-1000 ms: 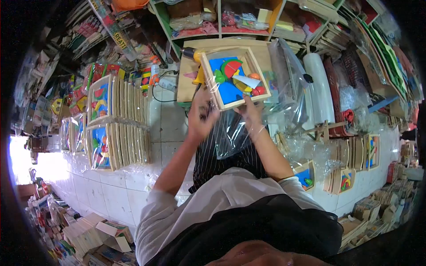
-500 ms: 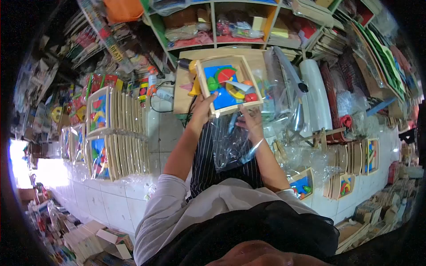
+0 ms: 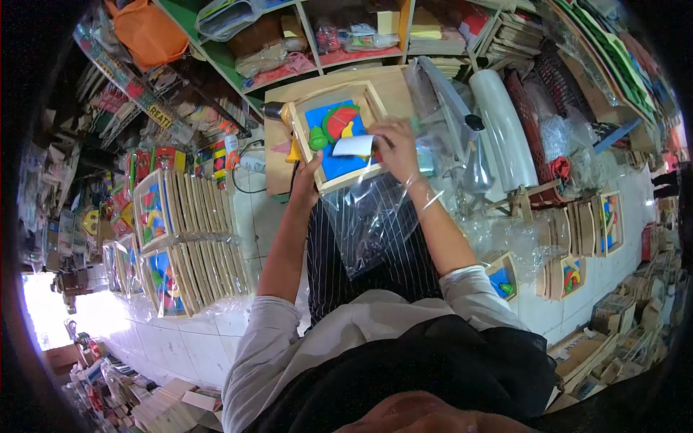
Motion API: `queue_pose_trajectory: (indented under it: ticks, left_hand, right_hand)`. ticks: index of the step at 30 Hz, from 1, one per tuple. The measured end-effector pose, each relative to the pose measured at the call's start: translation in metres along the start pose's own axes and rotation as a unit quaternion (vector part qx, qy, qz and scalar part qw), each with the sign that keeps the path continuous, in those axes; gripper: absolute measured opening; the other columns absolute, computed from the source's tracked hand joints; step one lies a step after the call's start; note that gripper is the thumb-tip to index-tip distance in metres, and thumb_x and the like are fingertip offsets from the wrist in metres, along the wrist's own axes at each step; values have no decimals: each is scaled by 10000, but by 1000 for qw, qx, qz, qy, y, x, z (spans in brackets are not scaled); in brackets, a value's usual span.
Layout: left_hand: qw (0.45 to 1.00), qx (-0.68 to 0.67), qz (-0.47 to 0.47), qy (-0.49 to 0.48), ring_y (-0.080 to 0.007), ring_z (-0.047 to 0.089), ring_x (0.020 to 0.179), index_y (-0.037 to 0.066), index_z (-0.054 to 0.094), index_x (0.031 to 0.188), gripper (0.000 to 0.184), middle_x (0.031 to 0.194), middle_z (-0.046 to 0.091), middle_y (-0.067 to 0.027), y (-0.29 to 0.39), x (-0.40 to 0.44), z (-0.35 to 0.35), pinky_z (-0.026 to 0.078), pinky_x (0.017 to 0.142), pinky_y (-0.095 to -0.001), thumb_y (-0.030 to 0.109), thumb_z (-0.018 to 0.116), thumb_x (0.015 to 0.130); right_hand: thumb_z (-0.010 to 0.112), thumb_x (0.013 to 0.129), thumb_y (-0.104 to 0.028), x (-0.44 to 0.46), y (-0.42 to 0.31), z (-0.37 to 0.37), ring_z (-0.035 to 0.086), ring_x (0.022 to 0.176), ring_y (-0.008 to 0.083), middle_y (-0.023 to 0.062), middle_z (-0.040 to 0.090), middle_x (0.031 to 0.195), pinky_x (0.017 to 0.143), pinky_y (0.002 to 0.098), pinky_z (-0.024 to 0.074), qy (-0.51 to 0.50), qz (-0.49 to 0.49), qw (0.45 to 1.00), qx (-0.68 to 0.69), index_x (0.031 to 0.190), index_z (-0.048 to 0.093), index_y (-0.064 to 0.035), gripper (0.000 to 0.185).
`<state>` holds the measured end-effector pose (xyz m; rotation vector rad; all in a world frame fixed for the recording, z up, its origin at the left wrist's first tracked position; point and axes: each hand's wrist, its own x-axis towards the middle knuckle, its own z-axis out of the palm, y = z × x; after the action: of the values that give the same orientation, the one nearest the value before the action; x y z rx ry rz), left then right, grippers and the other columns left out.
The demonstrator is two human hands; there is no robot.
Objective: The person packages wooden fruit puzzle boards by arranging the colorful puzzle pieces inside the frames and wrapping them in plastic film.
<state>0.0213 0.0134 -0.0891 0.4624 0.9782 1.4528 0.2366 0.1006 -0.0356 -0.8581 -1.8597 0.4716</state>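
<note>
A wooden-framed fruit puzzle (image 3: 348, 179) is tilted above my lap, its blue board bearing a red watermelon slice (image 3: 342, 123), a green pear-like piece (image 3: 317, 138) and a yellow banana piece (image 3: 347, 130). My left hand (image 3: 307, 180) grips the frame at its lower left corner. Over the puzzle's right side, my right hand (image 3: 400, 149) pinches the right end of a small white paper slip (image 3: 354, 146). The slip covers part of the fruit pieces. A clear plastic bag (image 3: 369, 224) hangs from the frame's lower edge over my striped trousers.
Behind the puzzle is a low wooden table (image 3: 278, 169) with a heat gun-like tool (image 3: 276, 111). Wrapped puzzle stacks (image 3: 198, 209) stand left on the tiled floor. A long sealer-like device (image 3: 451, 94) and a plastic film roll (image 3: 503, 130) lie right. More puzzles (image 3: 570, 278) stand lower right.
My right hand has moved up from the bag below the frame to the white slip, which is now turned flatter. My left hand keeps its hold. The whole view has shifted.
</note>
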Motion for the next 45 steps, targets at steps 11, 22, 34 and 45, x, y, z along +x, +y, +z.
queue_pose_trajectory:
  ticks: [11, 22, 34, 45]
  left_hand:
    - [995, -86, -49, 0, -179, 561, 951, 78, 394, 1241, 458, 1100, 523, -61, -19, 21, -20, 488, 789, -328, 222, 593, 855]
    - [999, -3, -49, -5, -201, 553, 989, 70, 389, 1249, 472, 1113, 531, -66, 6, -5, -3, 489, 826, -358, 275, 572, 865]
    - [999, 30, -23, -3, -178, 540, 990, 59, 388, 1251, 469, 1104, 531, -58, -1, -5, -9, 460, 851, -339, 248, 574, 864]
    - [994, 8, -106, -7, -235, 543, 1021, 58, 403, 1249, 502, 1155, 523, -102, 16, 4, -16, 453, 872, -385, 310, 566, 846]
  right_hand:
    - [627, 620, 15, -3, -69, -34, 598, 722, 275, 87, 623, 805, 652, 367, 463, -16, -257, 965, 47, 853, 623, -32, 237]
    - [547, 819, 34, -111, -38, -50, 577, 742, 141, 83, 597, 792, 678, 255, 462, 40, 517, 730, 446, 1141, 473, -20, 335]
    - [491, 834, 35, -62, -11, 1, 526, 898, 115, 49, 572, 1030, 818, 227, 389, 21, 406, 840, 360, 1161, 520, 22, 328]
    - [646, 749, -27, -39, -25, -19, 626, 788, 255, 155, 634, 886, 687, 303, 488, -58, 112, 992, -13, 1169, 510, -24, 442]
